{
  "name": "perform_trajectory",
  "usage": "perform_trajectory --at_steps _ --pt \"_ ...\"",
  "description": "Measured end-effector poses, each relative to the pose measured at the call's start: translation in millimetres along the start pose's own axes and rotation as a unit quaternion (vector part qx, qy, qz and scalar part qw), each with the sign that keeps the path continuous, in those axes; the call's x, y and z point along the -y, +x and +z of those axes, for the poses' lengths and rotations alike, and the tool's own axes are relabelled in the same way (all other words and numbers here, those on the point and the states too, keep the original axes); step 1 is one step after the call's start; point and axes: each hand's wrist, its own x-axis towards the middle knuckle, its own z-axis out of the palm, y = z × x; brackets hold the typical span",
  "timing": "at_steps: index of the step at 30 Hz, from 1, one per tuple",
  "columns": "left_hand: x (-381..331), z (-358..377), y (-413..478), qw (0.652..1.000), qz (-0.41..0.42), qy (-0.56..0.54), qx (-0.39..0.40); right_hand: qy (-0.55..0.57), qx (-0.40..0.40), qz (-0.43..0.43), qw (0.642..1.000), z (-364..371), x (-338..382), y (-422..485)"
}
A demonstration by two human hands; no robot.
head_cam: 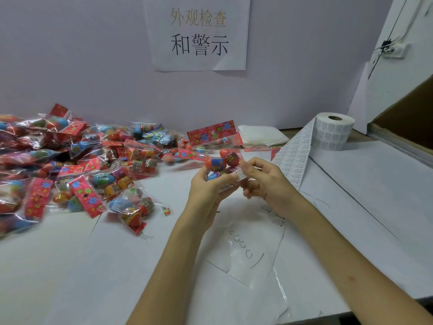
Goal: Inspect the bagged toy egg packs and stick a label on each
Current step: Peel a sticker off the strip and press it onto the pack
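I hold one clear bag of toy eggs (222, 161) above the middle of the table, its red flowered header card pointing left. My left hand (206, 191) grips the bag from below. My right hand (262, 179) pinches a small white label (241, 175) against the bag's right side. A big heap of egg packs (77, 165) with red header cards covers the left of the table. The label roll (332, 131) stands at the back right, and its printed strip (295, 156) trails down toward my right hand.
A stack of white cloths (262, 137) lies by the wall. A paper sign (199, 31) hangs above. A cardboard box (407, 113) edges the right side. An empty clear bag (253, 259) lies on the white table near my forearms, with a few stray labels (277, 221).
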Motion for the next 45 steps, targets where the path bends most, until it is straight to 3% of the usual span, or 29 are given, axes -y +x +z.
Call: perform_trajectory --at_steps 6,11,22,28,33,40,45 --pt "-0.7 0.5 -0.2 1.0 0.001 -0.01 -0.003 -0.002 -0.009 0.009 1.0 0.6 -1.0 1.0" --pt "-0.6 1.7 -1.4 1.0 0.01 0.006 -0.013 -0.064 -0.009 -0.035 0.997 2.5 -2.0 -1.1" --pt "0.0 2.5 -1.9 0.999 0.007 -0.033 -0.028 -0.034 0.026 -0.014 0.999 0.6 -4.5 0.9" --pt "-1.6 2.0 -2.2 1.0 0.005 0.008 -0.011 -0.04 0.013 -0.045 0.998 0.0 -6.7 1.1" --pt "3.6 6.4 -2.2 0.996 0.024 0.071 -0.046 -0.034 0.005 -0.042 0.999 -6.2 -7.7 3.5" --pt "2.4 3.8 -0.8 0.999 0.003 0.037 -0.037 0.006 0.013 -0.029 0.999 -6.4 -6.0 3.7" --pt "4.2 4.9 -1.0 0.998 0.0 0.052 -0.027 -0.053 -0.012 -0.057 0.997 -2.6 -3.0 0.9"
